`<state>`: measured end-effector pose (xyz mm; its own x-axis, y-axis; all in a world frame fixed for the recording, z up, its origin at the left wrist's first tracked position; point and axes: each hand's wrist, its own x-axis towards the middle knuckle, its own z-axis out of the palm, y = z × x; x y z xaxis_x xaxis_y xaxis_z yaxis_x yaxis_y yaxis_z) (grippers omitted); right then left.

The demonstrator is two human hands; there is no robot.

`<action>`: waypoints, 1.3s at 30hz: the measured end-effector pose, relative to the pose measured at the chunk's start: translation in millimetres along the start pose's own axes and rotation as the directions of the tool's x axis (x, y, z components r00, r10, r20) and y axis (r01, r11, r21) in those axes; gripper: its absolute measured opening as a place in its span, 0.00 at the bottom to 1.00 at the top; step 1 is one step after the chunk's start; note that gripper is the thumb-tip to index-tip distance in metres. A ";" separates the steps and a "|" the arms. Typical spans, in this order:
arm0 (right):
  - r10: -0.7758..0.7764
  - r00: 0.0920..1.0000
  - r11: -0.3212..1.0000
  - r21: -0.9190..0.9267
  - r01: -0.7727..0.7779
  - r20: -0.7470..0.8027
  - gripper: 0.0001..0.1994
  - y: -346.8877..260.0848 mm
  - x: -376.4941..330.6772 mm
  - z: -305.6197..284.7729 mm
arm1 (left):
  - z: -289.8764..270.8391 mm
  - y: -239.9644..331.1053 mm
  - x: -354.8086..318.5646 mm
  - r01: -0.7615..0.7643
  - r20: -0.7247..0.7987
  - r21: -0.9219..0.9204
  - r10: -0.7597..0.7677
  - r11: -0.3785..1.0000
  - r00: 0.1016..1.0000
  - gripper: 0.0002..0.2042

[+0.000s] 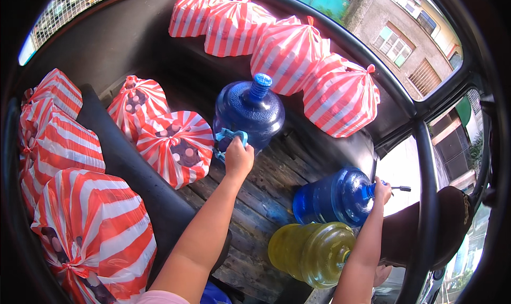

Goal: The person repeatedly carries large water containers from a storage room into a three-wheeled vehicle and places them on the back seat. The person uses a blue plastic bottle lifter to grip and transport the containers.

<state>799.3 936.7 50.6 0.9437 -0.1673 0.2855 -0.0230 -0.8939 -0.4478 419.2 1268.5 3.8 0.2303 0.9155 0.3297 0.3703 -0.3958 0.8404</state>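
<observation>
My left hand (pixel 239 157) is closed around a light blue plastic handle (pixel 223 135), which is against the lower side of an upright blue water jug (pixel 249 115). The jug is capped and stands on the plank floor. On the right, a second blue water jug (pixel 335 196) lies on its side, neck pointing right. My right hand (pixel 382 191) closes at its neck, and a thin black-tipped piece (pixel 402 188) sticks out past the fingers. Beside that jug, a yellow-green water jug (pixel 311 253) also lies with its neck to the right, partly behind my right forearm.
Red-and-white striped bags (pixel 290 54) line the black bench at the far side. More striped bags (pixel 93 235) fill the left bench, and two striped bags (pixel 175 149) sit on the floor. A dark frame post (pixel 426 171) and a person's dark cap (pixel 426 229) are at right.
</observation>
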 end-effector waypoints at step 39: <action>-0.952 0.129 0.260 0.511 0.819 0.277 0.15 -51.6 -154.4 -85.3 | 8.2 2.5 -5.3 0.071 0.027 0.053 -0.073 0.996 0.997 0.09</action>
<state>626.6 973.2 101.8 0.2353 0.9447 0.2284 0.9357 -0.1567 -0.3160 426.3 1262.1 0.6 0.2273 0.9396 0.2560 0.4330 -0.3330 0.8377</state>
